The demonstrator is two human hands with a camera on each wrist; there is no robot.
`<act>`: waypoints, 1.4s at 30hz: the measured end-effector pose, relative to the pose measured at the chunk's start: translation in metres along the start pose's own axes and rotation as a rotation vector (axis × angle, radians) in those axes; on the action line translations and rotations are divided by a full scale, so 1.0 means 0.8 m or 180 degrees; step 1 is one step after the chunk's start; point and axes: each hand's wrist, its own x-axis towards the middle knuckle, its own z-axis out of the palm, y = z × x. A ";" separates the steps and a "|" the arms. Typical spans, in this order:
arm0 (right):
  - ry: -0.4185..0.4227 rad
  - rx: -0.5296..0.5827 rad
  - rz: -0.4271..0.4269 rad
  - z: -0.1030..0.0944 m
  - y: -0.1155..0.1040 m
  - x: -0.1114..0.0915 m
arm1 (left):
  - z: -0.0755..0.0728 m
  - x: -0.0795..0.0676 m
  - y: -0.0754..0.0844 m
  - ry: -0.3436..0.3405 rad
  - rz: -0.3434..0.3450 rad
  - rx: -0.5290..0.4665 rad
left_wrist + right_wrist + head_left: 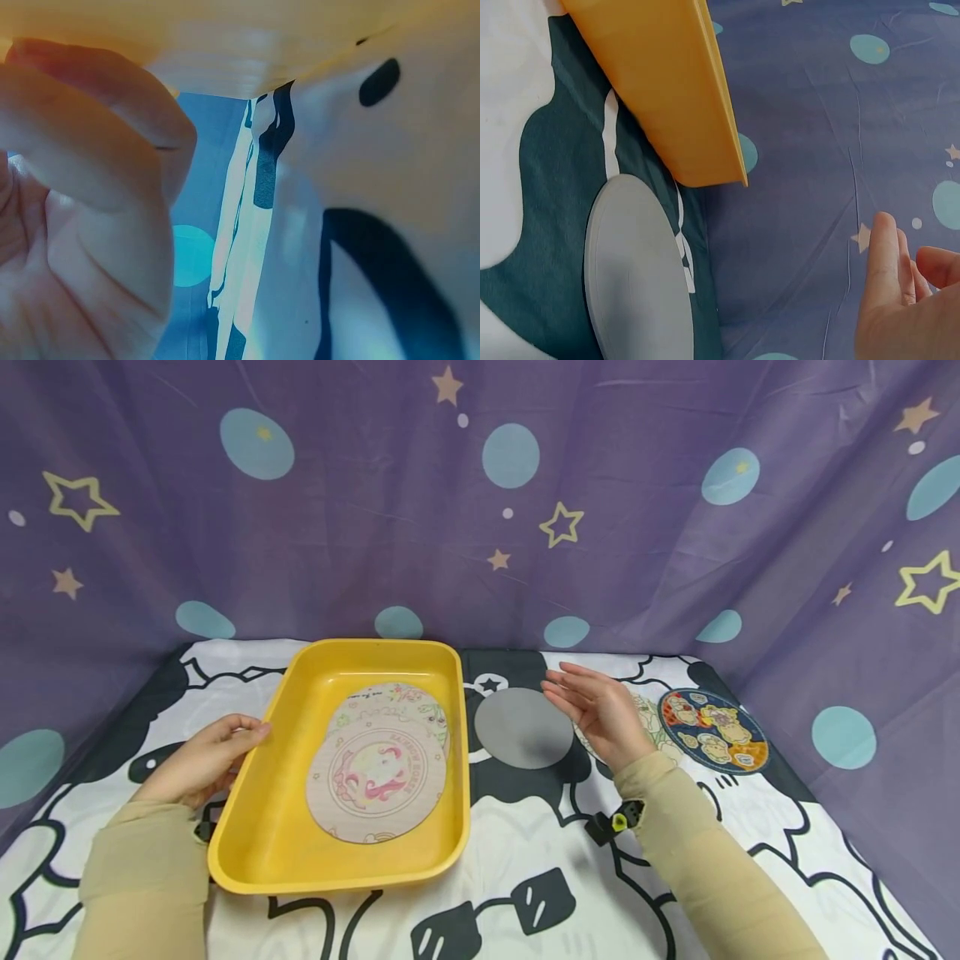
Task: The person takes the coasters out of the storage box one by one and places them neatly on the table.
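Tan sleeves (142, 885) occupied the foreground of the head view, with a black wrist device (617, 822) at the right cuff. Left hand (206, 758): gripping the left side of a yellow tray (243, 810), thumb over the rim and the other fingers bent beneath it, as the left wrist view confirmed. Right hand (597, 710): open and holding nothing, fingers extended toward the tray, above and just beside a plain grey disc (523, 728).

Within the tray, left of centre on the table, lay two round discs: a pink disc (377, 781) bearing a horse design and, partly covered by it toward the far end, a floral disc (397, 700). Outside the tray, the grey disc lay flat near its right wall. Farther right, a pale patterned disc (651, 718) was partly hidden by the right hand, and a dark blue disc (714, 731) with cartoon figures lay beside it. Beneath was a black-and-white printed cloth (495, 835); behind hung a purple curtain (420, 560) with stars and blue spots.
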 end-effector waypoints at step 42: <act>-0.0296 -0.0330 0.0108 0.061 0.016 0.015 | -0.003 0.003 -0.004 -0.0066 0.0063 -0.0048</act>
